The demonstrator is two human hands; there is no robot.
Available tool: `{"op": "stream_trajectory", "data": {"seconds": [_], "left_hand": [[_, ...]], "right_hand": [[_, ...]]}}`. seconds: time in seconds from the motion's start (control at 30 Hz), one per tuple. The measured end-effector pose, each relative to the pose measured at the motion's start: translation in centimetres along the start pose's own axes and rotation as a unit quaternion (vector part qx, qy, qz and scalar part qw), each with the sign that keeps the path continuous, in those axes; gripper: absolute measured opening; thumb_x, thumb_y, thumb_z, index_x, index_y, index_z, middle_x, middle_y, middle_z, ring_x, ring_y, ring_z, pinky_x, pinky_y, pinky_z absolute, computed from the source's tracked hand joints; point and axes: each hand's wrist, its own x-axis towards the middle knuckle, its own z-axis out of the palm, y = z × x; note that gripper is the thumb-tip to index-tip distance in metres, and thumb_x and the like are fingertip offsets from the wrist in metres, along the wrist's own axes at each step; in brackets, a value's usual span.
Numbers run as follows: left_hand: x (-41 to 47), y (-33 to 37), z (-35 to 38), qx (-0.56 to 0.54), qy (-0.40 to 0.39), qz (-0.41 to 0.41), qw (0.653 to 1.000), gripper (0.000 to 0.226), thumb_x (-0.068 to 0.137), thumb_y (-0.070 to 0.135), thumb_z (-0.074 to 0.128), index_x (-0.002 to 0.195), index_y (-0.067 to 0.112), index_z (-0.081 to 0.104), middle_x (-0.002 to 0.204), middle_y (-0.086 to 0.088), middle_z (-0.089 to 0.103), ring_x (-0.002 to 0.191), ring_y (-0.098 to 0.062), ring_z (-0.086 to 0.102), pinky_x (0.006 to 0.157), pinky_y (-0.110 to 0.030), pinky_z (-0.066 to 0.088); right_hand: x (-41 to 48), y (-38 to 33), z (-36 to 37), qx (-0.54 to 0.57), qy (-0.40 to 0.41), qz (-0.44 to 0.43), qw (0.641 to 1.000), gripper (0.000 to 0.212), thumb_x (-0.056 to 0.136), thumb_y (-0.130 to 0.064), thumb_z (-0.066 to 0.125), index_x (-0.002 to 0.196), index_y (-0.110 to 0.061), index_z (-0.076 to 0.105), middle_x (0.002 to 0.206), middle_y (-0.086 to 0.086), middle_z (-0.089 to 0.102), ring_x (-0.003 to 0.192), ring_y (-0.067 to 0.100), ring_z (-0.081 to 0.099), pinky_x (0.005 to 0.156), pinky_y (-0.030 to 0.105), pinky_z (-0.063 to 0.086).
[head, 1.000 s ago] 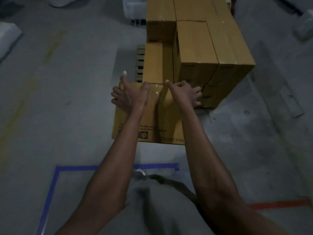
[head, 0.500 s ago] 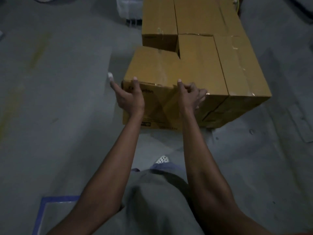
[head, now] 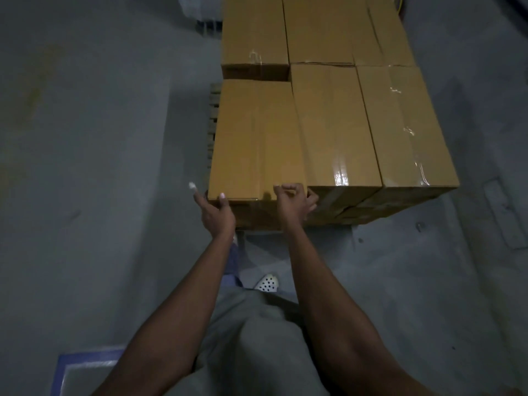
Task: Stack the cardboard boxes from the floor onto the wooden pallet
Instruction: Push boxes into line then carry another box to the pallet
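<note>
A brown cardboard box [head: 254, 138] lies on the front left of the wooden pallet [head: 213, 121], whose slats show along the box's left side. My left hand [head: 215, 214] presses against the box's near face at its left corner, thumb on the top edge and one finger straight out past the corner. My right hand [head: 294, 202] holds the near top edge at the right corner with curled fingers. Two more boxes [head: 371, 124] lie level beside it on the right, and others [head: 285, 30] sit behind.
Grey concrete floor surrounds the pallet. A blue tape corner [head: 61, 364] marks the floor at the lower left. My shoe [head: 267, 282] is just short of the pallet. A white object [head: 200, 10] stands behind the stack's left side.
The box went from tilted against the pallet's front to lying flat on it beside the others. Both hands stayed on its near face and moved forward with it.
</note>
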Motion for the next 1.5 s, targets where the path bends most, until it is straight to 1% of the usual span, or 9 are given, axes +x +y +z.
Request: {"op": "stream_trajectory", "data": {"seconds": [0.23, 0.33, 0.5, 0.63, 0.73, 0.87, 1.17, 1.33, 1.5], "left_hand": [[2.5, -1.0, 1.1, 0.016, -0.131, -0.077, 0.988, 0.104, 0.09, 0.009, 0.069, 0.159, 0.041, -0.001, 0.16, -0.007, 0.035, 0.138, -0.031, 0.045, 0.114, -0.049, 0.039], [3.1, -0.2, 1.6, -0.058, -0.087, -0.199, 0.974, 0.099, 0.089, 0.009, 0.069, 0.16, 0.035, 0.005, 0.152, -0.012, 0.042, 0.13, -0.036, 0.051, 0.104, -0.042, 0.043], [5.9, 0.5, 2.9, -0.194, -0.02, -0.343, 0.919, 0.096, 0.081, 0.012, 0.072, 0.157, 0.032, 0.017, 0.154, -0.009, 0.037, 0.12, -0.031, 0.053, 0.099, -0.055, 0.049], [6.1, 3.3, 2.7, -0.2, -0.019, -0.362, 0.91, 0.06, 0.086, 0.014, 0.068, 0.138, 0.017, 0.039, 0.124, -0.008, 0.052, 0.102, -0.029, 0.055, 0.089, -0.046, 0.05], [6.6, 4.6, 2.8, -0.211, -0.035, -0.378, 0.901, 0.03, 0.09, 0.013, 0.064, 0.112, 0.013, 0.043, 0.094, -0.005, 0.052, 0.09, -0.027, 0.057, 0.094, -0.047, 0.051], [8.0, 6.6, 3.0, -0.206, -0.058, -0.382, 0.899, 0.036, 0.09, 0.013, 0.064, 0.115, 0.015, 0.037, 0.105, -0.009, 0.049, 0.089, -0.027, 0.053, 0.09, -0.044, 0.048], [11.0, 9.5, 4.6, -0.154, -0.062, -0.396, 0.903, 0.054, 0.08, 0.017, 0.071, 0.128, 0.008, 0.047, 0.116, -0.011, 0.058, 0.084, -0.025, 0.053, 0.074, -0.036, 0.045], [11.8, 11.4, 5.4, -0.072, -0.073, -0.381, 0.919, 0.021, 0.082, 0.015, 0.066, 0.098, 0.006, 0.056, 0.082, -0.009, 0.044, 0.066, -0.024, 0.045, 0.058, -0.035, 0.046], [12.4, 12.2, 5.6, 0.018, -0.136, -0.376, 0.916, 0.01, 0.091, 0.018, 0.057, 0.094, 0.009, 0.057, 0.108, -0.013, 0.044, 0.067, -0.028, 0.039, 0.059, -0.045, 0.042]], "right_hand": [[1.7, 2.0, 2.3, 0.057, -0.009, 0.061, 0.996, 0.035, 0.082, -0.025, 0.081, 0.113, -0.02, 0.065, 0.152, 0.001, 0.023, 0.135, 0.023, 0.031, 0.092, 0.034, 0.041], [1.8, 1.5, 3.0, 0.1, 0.043, 0.159, 0.981, 0.055, 0.081, -0.021, 0.082, 0.129, -0.021, 0.055, 0.153, 0.005, 0.023, 0.121, 0.024, 0.045, 0.08, 0.032, 0.046], [2.1, 0.7, 2.2, 0.161, 0.026, 0.318, 0.934, 0.07, 0.088, -0.026, 0.064, 0.149, -0.01, 0.033, 0.15, 0.023, 0.039, 0.12, 0.04, 0.052, 0.099, 0.047, 0.047], [2.3, 0.2, 1.8, 0.201, -0.026, 0.263, 0.943, 0.065, 0.095, -0.027, 0.058, 0.15, -0.002, 0.034, 0.149, 0.02, 0.046, 0.073, 0.014, 0.051, 0.094, 0.04, 0.048], [3.5, -0.7, 2.9, 0.214, -0.043, 0.272, 0.937, 0.066, 0.096, -0.028, 0.058, 0.152, -0.005, 0.031, 0.151, 0.018, 0.045, 0.099, 0.023, 0.055, 0.101, 0.043, 0.048], [6.5, -4.1, 5.1, 0.201, 0.052, 0.371, 0.905, 0.09, 0.086, -0.018, 0.071, 0.154, -0.013, 0.013, 0.15, 0.018, 0.038, 0.128, 0.036, 0.046, 0.098, 0.045, 0.046], [11.0, -5.2, 7.4, 0.164, 0.003, 0.35, 0.922, 0.091, 0.08, -0.027, 0.071, 0.153, -0.01, 0.019, 0.152, 0.019, 0.035, 0.133, 0.04, 0.043, 0.11, 0.048, 0.042], [11.3, -6.3, 7.4, 0.182, 0.006, 0.372, 0.91, 0.08, 0.08, -0.025, 0.07, 0.147, -0.012, 0.029, 0.143, 0.021, 0.04, 0.122, 0.041, 0.048, 0.102, 0.053, 0.047], [11.7, -6.9, 7.2, 0.162, -0.015, 0.368, 0.915, 0.061, 0.08, -0.026, 0.066, 0.132, -0.006, 0.042, 0.133, 0.015, 0.048, 0.114, 0.038, 0.05, 0.099, 0.051, 0.048]]}}
